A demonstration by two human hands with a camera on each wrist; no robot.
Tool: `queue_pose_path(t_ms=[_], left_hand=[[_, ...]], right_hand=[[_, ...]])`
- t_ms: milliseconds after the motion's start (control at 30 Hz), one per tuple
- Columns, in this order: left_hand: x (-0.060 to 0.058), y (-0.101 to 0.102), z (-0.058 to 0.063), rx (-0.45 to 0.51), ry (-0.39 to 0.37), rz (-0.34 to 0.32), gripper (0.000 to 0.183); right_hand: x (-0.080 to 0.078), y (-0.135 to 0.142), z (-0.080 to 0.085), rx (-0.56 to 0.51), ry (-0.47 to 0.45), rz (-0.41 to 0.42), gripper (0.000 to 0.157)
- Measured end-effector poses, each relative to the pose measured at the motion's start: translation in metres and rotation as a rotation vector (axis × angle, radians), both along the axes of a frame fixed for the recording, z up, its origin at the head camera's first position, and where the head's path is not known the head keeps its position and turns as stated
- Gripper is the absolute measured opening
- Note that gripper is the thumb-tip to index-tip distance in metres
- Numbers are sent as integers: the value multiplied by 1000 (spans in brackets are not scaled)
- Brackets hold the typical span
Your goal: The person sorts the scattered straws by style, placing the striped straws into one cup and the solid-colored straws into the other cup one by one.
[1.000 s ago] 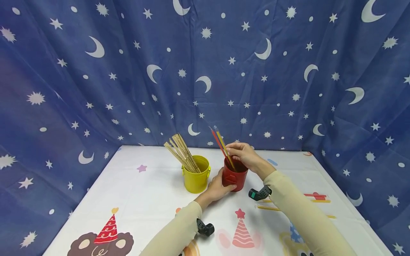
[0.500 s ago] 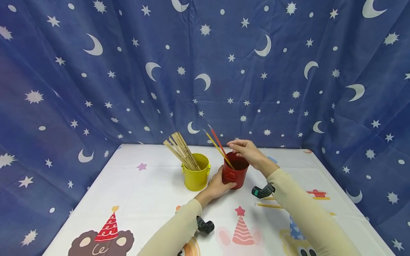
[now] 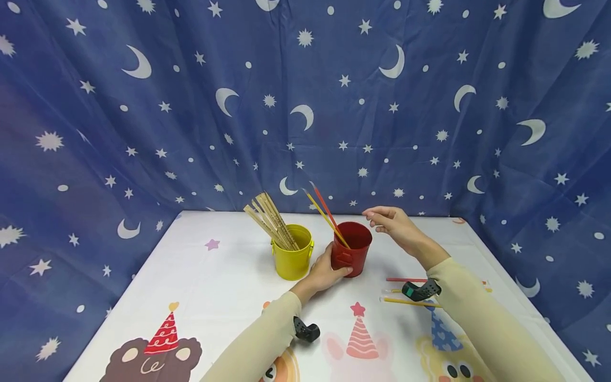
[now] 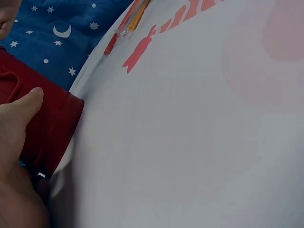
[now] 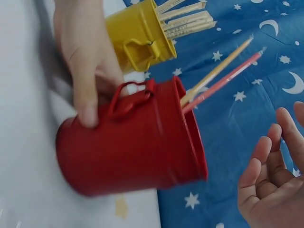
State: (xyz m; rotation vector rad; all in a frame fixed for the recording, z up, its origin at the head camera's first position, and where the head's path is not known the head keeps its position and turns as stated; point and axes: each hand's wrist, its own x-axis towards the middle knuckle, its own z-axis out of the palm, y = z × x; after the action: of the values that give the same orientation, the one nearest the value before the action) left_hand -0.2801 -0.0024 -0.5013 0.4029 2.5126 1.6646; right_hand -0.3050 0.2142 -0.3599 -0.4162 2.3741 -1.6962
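Note:
My left hand [image 3: 321,275] grips the side of a red metal bucket [image 3: 354,261] that stands on the table; its thumb lies across the front in the right wrist view. Leaning left out of that bucket are a yellow straw [image 3: 317,206] and a red straw [image 3: 322,201], each in a clear wrapper. To the right of the rim, my right hand [image 3: 396,227] is raised with nothing in it, its fingers loosely bent and apart from the bucket. A yellow bucket [image 3: 291,266] stands just left of the red one, with several tan, printed sticks [image 3: 274,220] in it.
More wrapped straws lie on the right side of the table, including a red one [image 3: 406,279] and a yellow one [image 3: 406,301], partly behind the right forearm. A white cloth [image 3: 229,286] with party animals covers the table. Behind hangs a blue curtain [image 3: 267,138] with moons and stars.
My right hand has let go of the yellow straw and moved right, away from the red bucket. The yellow straw has tipped left, across the red one. My left hand keeps its grip.

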Motion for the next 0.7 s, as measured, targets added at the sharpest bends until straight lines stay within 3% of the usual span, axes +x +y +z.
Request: queue_pose_path(t_ms=[267,700], left_hand=[[-3,-2,4,-11,-15,-1,86],[0,1,1,7,-2,-8,84]], right_hand=[[12,40,-11,104,-14,-22,50],[34,105,-74,228,-3,-42,50]])
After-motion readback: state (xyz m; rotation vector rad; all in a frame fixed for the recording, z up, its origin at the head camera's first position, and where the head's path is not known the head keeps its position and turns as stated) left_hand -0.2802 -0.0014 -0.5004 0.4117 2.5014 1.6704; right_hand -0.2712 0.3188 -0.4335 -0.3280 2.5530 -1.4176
